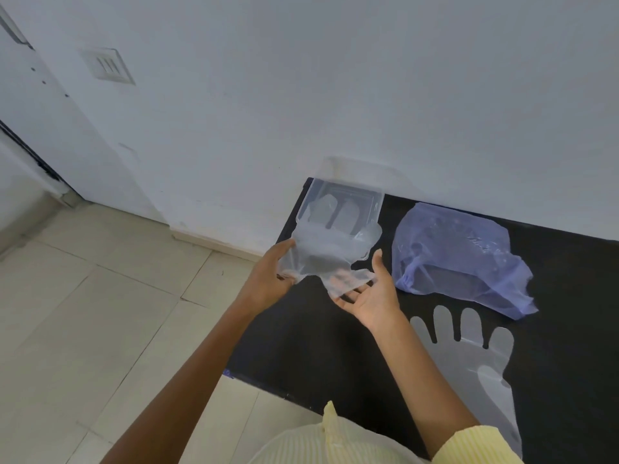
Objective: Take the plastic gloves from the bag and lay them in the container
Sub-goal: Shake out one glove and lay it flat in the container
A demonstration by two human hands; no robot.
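The clear glove (330,252) is blurring against the container (341,209) behind it, so its edges are hard to trace. The left hand (271,272) is pinching the glove's near-left edge. The right hand (371,296) is lying open, palm up, under its trailing cuff. Right of the container, the bag (459,252) is slumping; another glove (469,356) is lying flat nearer.
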